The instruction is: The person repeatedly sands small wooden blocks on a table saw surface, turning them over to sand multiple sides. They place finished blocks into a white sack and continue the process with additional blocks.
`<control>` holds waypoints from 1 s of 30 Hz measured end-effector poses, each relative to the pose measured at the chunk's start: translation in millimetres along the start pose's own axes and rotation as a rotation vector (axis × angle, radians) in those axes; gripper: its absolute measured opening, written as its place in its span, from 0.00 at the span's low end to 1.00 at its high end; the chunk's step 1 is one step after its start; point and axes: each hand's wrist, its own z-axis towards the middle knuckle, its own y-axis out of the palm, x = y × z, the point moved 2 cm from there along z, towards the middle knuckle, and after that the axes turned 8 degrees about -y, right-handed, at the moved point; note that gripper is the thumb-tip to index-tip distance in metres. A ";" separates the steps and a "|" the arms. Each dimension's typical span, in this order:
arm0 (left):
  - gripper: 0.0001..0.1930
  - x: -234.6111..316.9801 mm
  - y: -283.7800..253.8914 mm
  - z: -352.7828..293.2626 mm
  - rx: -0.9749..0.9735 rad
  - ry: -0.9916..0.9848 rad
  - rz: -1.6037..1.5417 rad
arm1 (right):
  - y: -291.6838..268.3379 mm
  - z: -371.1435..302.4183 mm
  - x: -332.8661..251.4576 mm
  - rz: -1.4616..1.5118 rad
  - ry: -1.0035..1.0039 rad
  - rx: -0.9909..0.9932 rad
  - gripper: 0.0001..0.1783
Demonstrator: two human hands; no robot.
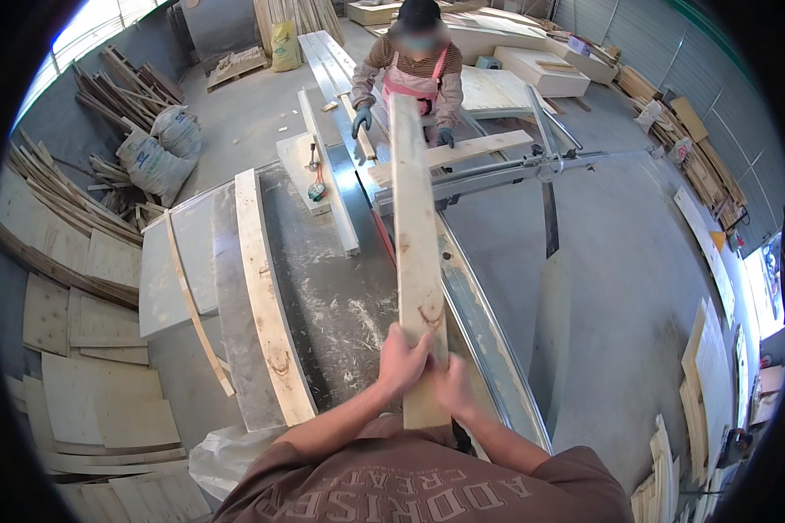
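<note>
A long pale wooden board (414, 218) stretches away from my body, its far end in front of a co-worker. My left hand (404, 357) is closed round its left edge near the close end. On the opposite edge my right hand (451, 388) grips the same board, slightly closer to me; its fingers are partly hidden. Below lies the dark, dust-strewn saw table (340, 305), with a metal sliding rail (497, 349) to the right. Another board (266, 296) rests along the left part of the table.
Across the machine stands a co-worker (417, 70) in gloves, one hand by a shorter board (480, 148). A metal crossbar (506, 179) reaches out to the right. Wood offcuts and white sacks (157, 157) lie at left. Plywood sheets (100, 401) are stacked lower left.
</note>
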 end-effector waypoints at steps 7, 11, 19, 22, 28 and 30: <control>0.36 15.7 -9.1 20.4 -0.139 -0.028 -0.168 | -72.0 105.0 41.0 -0.141 0.113 0.194 0.47; 0.35 -90.5 -57.4 13.7 0.061 -0.093 -0.061 | -112.4 204.1 93.0 -0.210 0.179 0.266 0.45; 0.29 -225.2 -136.2 -68.4 0.419 -0.462 0.006 | -170.8 346.9 183.3 -0.322 0.241 0.308 0.47; 0.26 -249.1 -150.2 -95.0 0.494 -0.505 0.149 | -164.6 373.7 189.0 -0.359 0.243 0.277 0.49; 0.24 -246.9 -153.7 -105.1 0.528 -0.585 0.138 | -160.0 418.5 204.7 -0.035 0.381 0.197 0.55; 0.23 -246.8 -154.8 -99.9 0.548 -0.582 0.134 | -157.2 422.5 219.0 -0.025 0.425 0.248 0.57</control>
